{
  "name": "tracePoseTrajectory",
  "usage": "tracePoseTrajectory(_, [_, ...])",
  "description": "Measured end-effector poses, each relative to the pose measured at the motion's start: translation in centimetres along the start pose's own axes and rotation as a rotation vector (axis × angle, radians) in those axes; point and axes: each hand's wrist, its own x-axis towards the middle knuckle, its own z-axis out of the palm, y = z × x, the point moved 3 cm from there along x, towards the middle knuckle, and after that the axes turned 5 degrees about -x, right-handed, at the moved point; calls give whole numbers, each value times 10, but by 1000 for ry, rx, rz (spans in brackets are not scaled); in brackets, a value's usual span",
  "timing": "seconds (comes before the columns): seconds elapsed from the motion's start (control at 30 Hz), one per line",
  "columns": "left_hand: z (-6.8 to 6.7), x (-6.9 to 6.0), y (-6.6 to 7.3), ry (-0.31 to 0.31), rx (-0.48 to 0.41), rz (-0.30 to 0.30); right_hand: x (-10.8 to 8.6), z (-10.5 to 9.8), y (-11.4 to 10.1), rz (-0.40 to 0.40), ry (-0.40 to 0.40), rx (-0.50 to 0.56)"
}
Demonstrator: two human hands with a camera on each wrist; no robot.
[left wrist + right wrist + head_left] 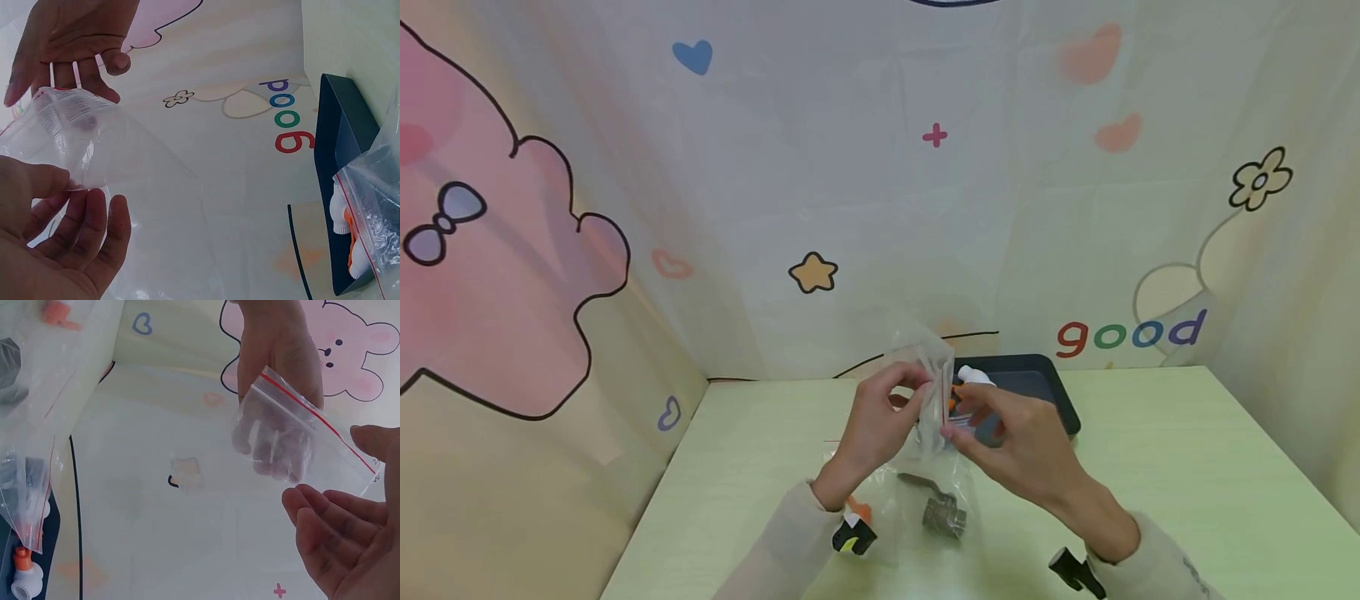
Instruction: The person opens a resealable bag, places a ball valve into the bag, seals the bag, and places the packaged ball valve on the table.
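Note:
My left hand (883, 408) pinches the edge of a clear zip bag (156, 187) between thumb and fingertips. The bag has a red line along its zip and hangs above the table, with no contents visible inside. My right hand (1026, 442) is at the bag's zip end, its thumb apart from its loosely bent fingers; in the right wrist view the bag's corner reaches between them. Below the hands, a metal valve with a lever (945, 515) lies in another clear bag on the table. An orange piece (59, 314) lies beside it, also under clear plastic.
A dark tray (1056, 392) stands at the back of the table. White and orange fittings (26, 575) and a red-lined zip bag (375, 206) are in or at it. The pale green table (1195, 475) meets a printed curtain (880, 208) behind.

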Motion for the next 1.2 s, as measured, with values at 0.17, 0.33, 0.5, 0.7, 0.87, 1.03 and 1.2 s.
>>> tracePoseTrajectory(0.17, [7,-4,1,-21,-29,0,-1,4,0,23,-12,18])
tracePoseTrajectory(0.33, [10,-5,1,-32,-52,-15,-2,5,0,33,3,18])
tracePoseTrajectory(0.5, [9,-6,0,-6,-27,-13,-2,6,3,80,24,46])
tracePoseTrajectory(0.7, [4,-13,7,86,-8,72,-2,7,9,124,34,76])
tracePoseTrajectory(0.87, [8,-20,18,6,-24,142,-2,7,10,135,23,73])
tracePoseTrajectory(1.03, [14,-22,17,-24,15,137,-2,9,7,83,4,82])
tracePoseTrajectory(1.2, [18,-23,16,12,122,204,-2,11,7,35,26,70])
